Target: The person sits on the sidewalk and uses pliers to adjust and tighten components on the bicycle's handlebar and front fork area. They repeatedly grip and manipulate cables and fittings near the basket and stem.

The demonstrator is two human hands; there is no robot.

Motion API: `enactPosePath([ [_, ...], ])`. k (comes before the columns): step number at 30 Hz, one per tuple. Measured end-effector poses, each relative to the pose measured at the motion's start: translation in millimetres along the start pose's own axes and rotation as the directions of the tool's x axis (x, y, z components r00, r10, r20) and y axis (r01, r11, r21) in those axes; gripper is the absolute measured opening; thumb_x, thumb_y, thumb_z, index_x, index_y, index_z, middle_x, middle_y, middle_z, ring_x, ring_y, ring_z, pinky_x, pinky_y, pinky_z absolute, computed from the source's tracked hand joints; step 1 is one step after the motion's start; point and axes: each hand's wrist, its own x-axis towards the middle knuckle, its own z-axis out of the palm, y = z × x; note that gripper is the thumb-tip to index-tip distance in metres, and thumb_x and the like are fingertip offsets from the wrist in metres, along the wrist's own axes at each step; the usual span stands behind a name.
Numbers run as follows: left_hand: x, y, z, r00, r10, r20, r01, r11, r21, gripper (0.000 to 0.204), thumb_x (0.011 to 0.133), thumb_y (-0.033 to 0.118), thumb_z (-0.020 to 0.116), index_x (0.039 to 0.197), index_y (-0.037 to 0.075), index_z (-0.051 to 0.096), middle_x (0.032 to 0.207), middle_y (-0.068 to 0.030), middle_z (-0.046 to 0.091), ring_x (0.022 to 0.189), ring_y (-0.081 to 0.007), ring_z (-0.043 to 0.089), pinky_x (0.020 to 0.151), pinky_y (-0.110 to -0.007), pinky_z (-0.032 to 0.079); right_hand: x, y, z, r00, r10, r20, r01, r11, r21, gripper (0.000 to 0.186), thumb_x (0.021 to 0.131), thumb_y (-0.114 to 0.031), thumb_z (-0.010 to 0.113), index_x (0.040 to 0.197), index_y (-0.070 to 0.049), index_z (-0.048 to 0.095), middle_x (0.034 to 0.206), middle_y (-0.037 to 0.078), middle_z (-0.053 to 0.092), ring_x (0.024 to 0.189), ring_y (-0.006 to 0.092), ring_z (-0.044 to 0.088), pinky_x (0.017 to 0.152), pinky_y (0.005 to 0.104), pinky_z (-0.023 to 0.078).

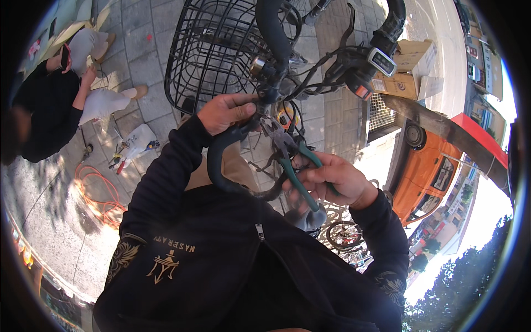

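The green-handled metal pliers point(285, 146) lie within the right grip point(342, 180), angled with their nose up and to the left, away from the palm. The right grip is closed on the handles, fingers curled around them; the spread between the handles is partly filled by fingers. The pliers' nose stands at the cluster of dark cables beneath the bicycle's stem, just beside the left grip; whether it bites on a cable cannot be determined.

The left grip point(225, 113) is held at the black curved bar point(214, 160), thumb and forefinger drawn close together near the stem. What, if anything, they pinch cannot be told.

Both forearms, in dark sleeves, rise from the lower edge; the left reaches up and inward, the right is bent, its wrist turned toward the centre.

Ahead of the left grip is a black wire basket point(176, 50). A small grey rectangular display point(382, 61) is mounted at the right of the bars.
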Motion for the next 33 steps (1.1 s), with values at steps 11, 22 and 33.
enactPosePath([
  [11,0.8,-4.9,0.8,1.000,-0.010,-0.027,0.009,0.999,-0.047,0.050,0.109,0.020,0.068,0.150,-0.007,0.057,0.109,-0.0078,0.076,0.097,-0.0156,0.073,0.091,-0.029,0.059,-0.4,-7.0,1.2,0.998,0.018,-0.061,-0.016,0.999,0.032,0.030,0.103,0.001,0.054,0.131,-0.006,0.054,0.112,0.022,0.067,0.082,0.0249,0.067,0.063,0.0391,0.056],
  [22,0.1,-4.6,-4.3,1.000,0.002,0.001,-0.002,0.999,0.040,0.057,0.107,0.031,0.072,0.149,-0.005,0.057,0.111,-0.0078,0.074,0.100,-0.0171,0.075,0.089,-0.030,0.060,-4.8,-13.0,36.9,0.940,-0.030,-0.341,-0.107,0.921,-0.375,0.026,0.102,0.001,0.057,0.127,-0.003,0.055,0.114,0.017,0.069,0.087,0.0223,0.073,0.068,0.0373,0.062],
  [33,-1.3,-4.8,6.6,0.994,0.086,-0.064,-0.080,0.993,0.090,0.048,0.109,0.023,0.069,0.151,0.001,0.059,0.109,-0.0030,0.073,0.093,-0.0125,0.069,0.086,-0.031,0.060,-23.4,4.8,64.5,0.766,-0.643,-0.011,-0.328,-0.375,-0.867,0.049,0.090,-0.001,0.062,0.139,-0.004,0.062,0.132,0.026,0.064,0.106,0.0385,0.068,0.090,0.0488,0.054],
])
